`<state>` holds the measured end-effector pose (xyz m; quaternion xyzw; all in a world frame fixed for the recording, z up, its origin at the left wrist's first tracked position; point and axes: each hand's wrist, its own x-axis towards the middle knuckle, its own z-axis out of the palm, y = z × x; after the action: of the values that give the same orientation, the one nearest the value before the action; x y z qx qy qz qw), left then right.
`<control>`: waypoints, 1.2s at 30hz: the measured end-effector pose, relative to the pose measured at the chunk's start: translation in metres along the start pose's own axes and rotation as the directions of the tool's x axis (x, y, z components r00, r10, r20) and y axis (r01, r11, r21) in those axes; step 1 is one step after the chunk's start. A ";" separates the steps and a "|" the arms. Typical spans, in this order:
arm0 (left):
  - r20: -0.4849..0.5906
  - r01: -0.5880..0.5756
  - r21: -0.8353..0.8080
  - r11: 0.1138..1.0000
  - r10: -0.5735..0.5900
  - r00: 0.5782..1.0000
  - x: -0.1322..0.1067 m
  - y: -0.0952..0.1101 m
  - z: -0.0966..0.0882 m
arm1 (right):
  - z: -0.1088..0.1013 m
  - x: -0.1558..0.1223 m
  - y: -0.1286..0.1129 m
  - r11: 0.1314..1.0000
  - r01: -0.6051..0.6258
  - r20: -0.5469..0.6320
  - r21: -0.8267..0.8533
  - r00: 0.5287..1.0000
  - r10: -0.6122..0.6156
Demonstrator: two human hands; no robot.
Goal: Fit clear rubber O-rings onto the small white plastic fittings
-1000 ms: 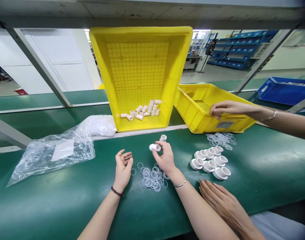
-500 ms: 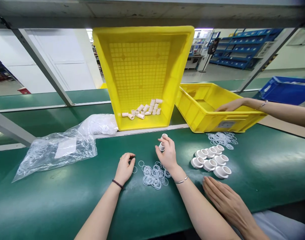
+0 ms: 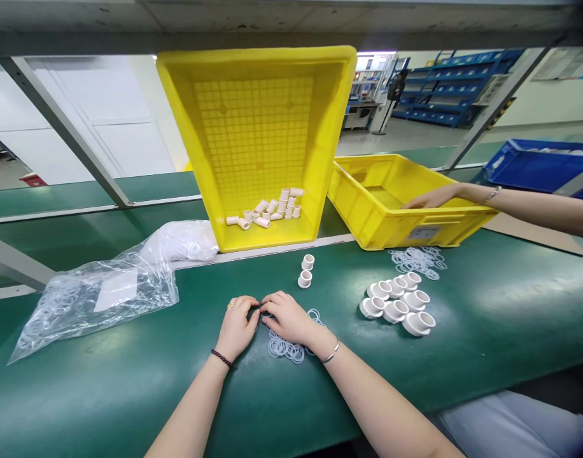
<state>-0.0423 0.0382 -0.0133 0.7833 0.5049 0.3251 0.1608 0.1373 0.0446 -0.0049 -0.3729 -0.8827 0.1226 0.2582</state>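
Note:
My left hand (image 3: 238,326) rests on the green table with its fingers curled in. My right hand (image 3: 291,318) has come up to meet it, thumb and fingers bent together, over a pile of thin whitish rings (image 3: 286,347). The fingertips of both hands almost touch. Part of a ring shows between them, but whatever each hand pinches is mostly hidden. Beyond the hands stand two short white flanged pipe fittings, a nearer fitting (image 3: 305,279) and a farther fitting (image 3: 308,262), one behind the other and untouched.
An upright yellow bin (image 3: 258,245) holds small cream tubes (image 3: 261,221). Another person's arm (image 3: 525,203) reaches into a second yellow bin (image 3: 432,232). Several white fittings (image 3: 395,310) and more rings (image 3: 418,261) lie to the right. A plastic bag (image 3: 153,286) lies left.
My right hand has left the two fittings, which now stand free, and moved down-left to my left hand. The other person's near hand has gone from the table. The view has shifted slightly.

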 end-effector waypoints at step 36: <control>0.067 0.034 -0.061 0.998 -0.030 0.997 0.003 -0.002 -0.010 | -0.004 0.000 -0.002 0.998 -0.059 0.059 0.019 0.997 0.058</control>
<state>-0.0492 0.0415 -0.0063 0.7802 0.5014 0.3119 0.2067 0.1382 0.0428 -0.0005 -0.3921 -0.8774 0.1500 0.2324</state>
